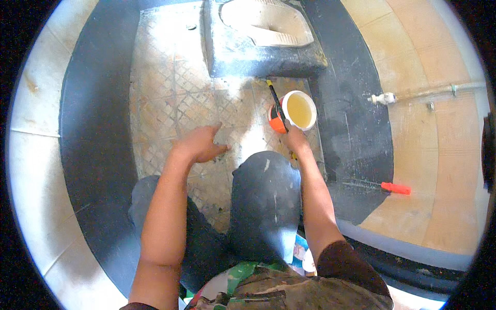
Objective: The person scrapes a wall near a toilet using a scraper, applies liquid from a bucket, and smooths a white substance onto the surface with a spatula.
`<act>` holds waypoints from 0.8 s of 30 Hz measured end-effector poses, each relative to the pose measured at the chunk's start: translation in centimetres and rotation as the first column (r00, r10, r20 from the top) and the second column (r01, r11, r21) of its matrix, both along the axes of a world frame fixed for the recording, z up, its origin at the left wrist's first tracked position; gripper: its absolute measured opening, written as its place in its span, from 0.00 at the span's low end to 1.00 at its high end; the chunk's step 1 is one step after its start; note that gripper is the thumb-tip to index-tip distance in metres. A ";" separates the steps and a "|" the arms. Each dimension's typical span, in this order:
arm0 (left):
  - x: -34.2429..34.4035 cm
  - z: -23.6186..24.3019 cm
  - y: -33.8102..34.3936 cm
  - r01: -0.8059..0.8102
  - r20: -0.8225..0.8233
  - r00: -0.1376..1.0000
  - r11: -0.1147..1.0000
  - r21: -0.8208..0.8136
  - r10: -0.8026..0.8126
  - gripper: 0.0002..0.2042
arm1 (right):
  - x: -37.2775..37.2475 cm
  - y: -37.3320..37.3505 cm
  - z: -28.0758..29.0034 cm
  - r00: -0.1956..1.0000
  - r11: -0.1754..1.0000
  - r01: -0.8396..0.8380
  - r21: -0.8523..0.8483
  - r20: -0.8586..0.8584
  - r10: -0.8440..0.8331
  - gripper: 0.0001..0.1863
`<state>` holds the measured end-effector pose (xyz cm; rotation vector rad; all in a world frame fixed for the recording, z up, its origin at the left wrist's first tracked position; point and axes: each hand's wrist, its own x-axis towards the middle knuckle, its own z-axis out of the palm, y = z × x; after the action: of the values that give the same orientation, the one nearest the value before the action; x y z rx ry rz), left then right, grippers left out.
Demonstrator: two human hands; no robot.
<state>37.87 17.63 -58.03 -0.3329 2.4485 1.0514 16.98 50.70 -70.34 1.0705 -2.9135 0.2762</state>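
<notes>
A right hand [294,138] on a black-and-yellow rod [274,95], a left hand [200,143] empty.
The orange bucket [275,122] of yellowish liquid [299,110] stands at half past one from the view's centre, the squat toilet [274,18] at twelve. The right hand wraps the rod, which slants toward eleven o'clock past the bucket's left side; whether that hand also touches the bucket, I cannot tell. The left hand is apart, fingers spread above the tiled floor [160,103]. A firm grip should keep the rod off the rim; steadying the bucket left-handed would limit slopping.
</notes>
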 end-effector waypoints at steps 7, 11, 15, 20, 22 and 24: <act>1.2 -0.3 -0.5 -0.016 0.014 1.000 0.999 -0.045 0.017 0.43 | -0.8 -1.2 2.8 0.934 0.955 0.135 0.264 0.289 -0.211 0.32; 1.7 0.4 -0.8 -0.044 0.011 0.999 0.999 -0.026 0.044 0.43 | -0.6 -1.9 3.6 0.851 0.920 0.235 0.314 0.391 -0.351 0.33; 2.2 0.8 -1.0 -0.057 -0.019 0.998 0.998 -0.030 0.056 0.40 | 3.1 -2.0 2.4 0.879 0.933 0.256 0.253 0.340 -0.333 0.35; 2.5 0.8 -0.8 -0.046 -0.041 0.998 0.997 -0.054 0.044 0.38 | 3.8 -3.5 3.4 0.827 0.952 0.220 0.210 0.478 -0.297 0.35; 2.9 0.4 -0.6 -0.044 -0.087 0.996 0.996 -0.076 0.037 0.37 | 7.0 -0.8 1.5 0.934 0.992 0.057 0.114 0.345 -0.093 0.37; 2.5 1.8 0.0 -0.050 -0.091 0.995 0.999 -0.018 0.048 0.37 | 6.9 2.0 -0.4 0.949 0.978 0.020 0.209 0.304 -0.084 0.39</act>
<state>40.35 17.60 -56.20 -0.3610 2.5452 1.0853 23.87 52.71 -70.76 1.0581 -3.3096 0.1588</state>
